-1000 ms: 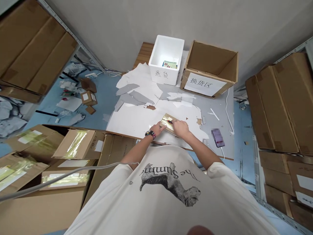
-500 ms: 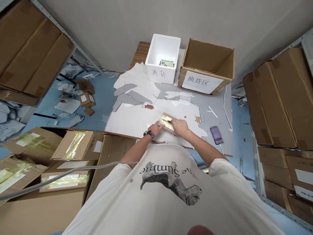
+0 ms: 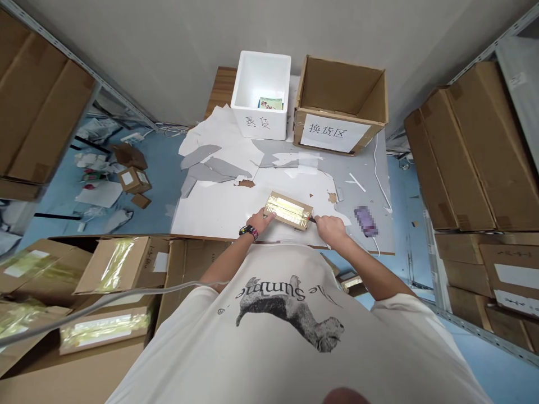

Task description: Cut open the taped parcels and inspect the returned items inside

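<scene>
Cardboard parcel (image 3: 286, 211) is lying flat on a white sheet (image 3: 219, 216) near the front edge of the bench (image 3: 370, 174), with bands of shiny yellowish tape running lengthwise across its top. The left hand (image 3: 261, 220) is pressing its fingers against the parcel's left end, though I cannot tell whether it is gripping or only steadying. The right hand (image 3: 332, 230) is curling closed around a small dark tool (image 3: 312, 220) (a fleck of red is showing on it, but it is too small to name), with the tool's tip sitting just beside the parcel's right end. A patterned wristband (image 3: 248, 231) is circling the left wrist.

Torn scraps of white and grey paper (image 3: 210, 163) are lying across the bench beyond the parcel. Behind them, a white foam box (image 3: 259, 95) bearing handwritten characters is holding a printed card (image 3: 270, 103), and an open cardboard box (image 3: 339, 106) with a white paper label is standing right beside it. Off to the right, a phone (image 3: 365, 221) (blurred out) is lying near a white cable (image 3: 381, 174). Large cardboard cartons (image 3: 458, 151) are stacked on shelving at the right, more open cartons (image 3: 113, 264) are crowding the near left, and small boxes (image 3: 133, 179) are lying on the blue floor (image 3: 160, 157).
</scene>
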The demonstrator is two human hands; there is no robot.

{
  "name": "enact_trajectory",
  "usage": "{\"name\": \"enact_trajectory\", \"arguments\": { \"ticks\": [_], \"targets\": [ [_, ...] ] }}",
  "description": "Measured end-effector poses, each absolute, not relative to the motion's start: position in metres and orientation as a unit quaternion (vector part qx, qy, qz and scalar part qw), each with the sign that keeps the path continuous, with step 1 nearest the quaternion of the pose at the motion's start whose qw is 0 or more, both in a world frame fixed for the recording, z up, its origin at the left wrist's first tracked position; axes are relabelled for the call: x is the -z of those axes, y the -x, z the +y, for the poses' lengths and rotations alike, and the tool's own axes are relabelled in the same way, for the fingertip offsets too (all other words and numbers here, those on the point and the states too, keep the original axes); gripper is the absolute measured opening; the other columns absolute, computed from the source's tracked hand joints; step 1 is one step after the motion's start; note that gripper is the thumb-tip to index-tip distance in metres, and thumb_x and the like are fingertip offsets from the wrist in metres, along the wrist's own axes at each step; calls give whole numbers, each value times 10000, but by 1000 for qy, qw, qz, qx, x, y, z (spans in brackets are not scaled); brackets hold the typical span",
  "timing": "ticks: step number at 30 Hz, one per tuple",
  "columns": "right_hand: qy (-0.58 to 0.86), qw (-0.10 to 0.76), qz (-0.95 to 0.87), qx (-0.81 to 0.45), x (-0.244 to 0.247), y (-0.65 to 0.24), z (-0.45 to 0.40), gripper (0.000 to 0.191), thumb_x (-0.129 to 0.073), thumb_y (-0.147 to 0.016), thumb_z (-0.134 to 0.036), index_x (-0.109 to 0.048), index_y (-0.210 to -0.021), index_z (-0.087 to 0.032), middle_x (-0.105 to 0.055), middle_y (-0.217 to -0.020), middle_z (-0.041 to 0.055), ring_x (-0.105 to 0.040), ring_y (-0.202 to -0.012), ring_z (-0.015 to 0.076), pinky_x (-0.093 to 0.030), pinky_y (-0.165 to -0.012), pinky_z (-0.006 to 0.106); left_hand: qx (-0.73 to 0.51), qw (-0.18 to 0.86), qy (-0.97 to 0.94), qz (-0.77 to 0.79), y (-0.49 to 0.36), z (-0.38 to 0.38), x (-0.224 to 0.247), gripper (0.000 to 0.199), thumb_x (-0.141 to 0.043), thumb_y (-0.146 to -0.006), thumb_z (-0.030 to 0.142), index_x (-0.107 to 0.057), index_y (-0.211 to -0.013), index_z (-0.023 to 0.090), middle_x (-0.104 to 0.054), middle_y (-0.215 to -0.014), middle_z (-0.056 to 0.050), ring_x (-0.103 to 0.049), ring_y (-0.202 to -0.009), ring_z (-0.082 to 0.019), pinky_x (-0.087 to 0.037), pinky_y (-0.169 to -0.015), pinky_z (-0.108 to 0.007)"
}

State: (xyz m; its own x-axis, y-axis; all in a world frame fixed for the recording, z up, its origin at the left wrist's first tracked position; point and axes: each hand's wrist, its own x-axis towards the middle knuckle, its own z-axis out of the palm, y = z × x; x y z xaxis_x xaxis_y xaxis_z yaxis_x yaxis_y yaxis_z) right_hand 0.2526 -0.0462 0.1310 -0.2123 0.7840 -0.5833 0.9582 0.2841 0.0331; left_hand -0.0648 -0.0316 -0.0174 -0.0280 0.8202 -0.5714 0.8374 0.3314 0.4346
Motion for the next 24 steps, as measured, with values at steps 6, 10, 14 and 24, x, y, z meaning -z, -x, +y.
{"name": "enact_trajectory", "arguments": {
  "ticks": [6, 10, 14, 24],
  "targets": [
    [-601, 247, 739, 177, -124, -287, -72, 347, -455, -1230, -315, -736, -1413, -223, -845, -1296, 179, -833, -1185, 312, -541, -951, 372, -11, 369, -593, 715, 65, -33, 13, 883, -520, -1093, 799, -508, -1766, 227, -775, -1555, -199, -752, -1419, -406, -609, -1101, -468],
    [-623, 216, 725, 197, -122, -301, -88, 346, -480, -1239, -382, -709, -1472, -266, -839, -1324, 152, -819, -1159, 298, -518, -925, 351, -97, 221, -703, 669, 54, -24, -5, 1031, -692, -1028, 561, -304, -1884, 138, -377, -1916, -235, -358, -1777, -440, -369, -1410, -581],
    [-670, 175, 681, 238, -121, -320, -108, 371, -513, -1225, -402, -714, -1526, -318, -845, -1346, 120, -803, -1162, 298, -507, -899, 335, -60, 199, -805, 556, 27, -3, -19, 855, -649, -1003, 321, -471, -1839, 296, -387, -1935, -117, -292, -1805, -432, -129, -1470, -720],
    [-766, -197, 477, 383, -61, -338, -128, 677, -393, -1167, -657, -691, -1541, -179, -800, -1000, 83, -792, -888, 279, -633, -858, 362, 13, 270, -873, 407, -34, 40, -13, 760, -704, -1034, 461, -578, -1773, 334, -600, -1779, -138, -451, -1704, -445, -79, -1456, -761]
  ]
}}
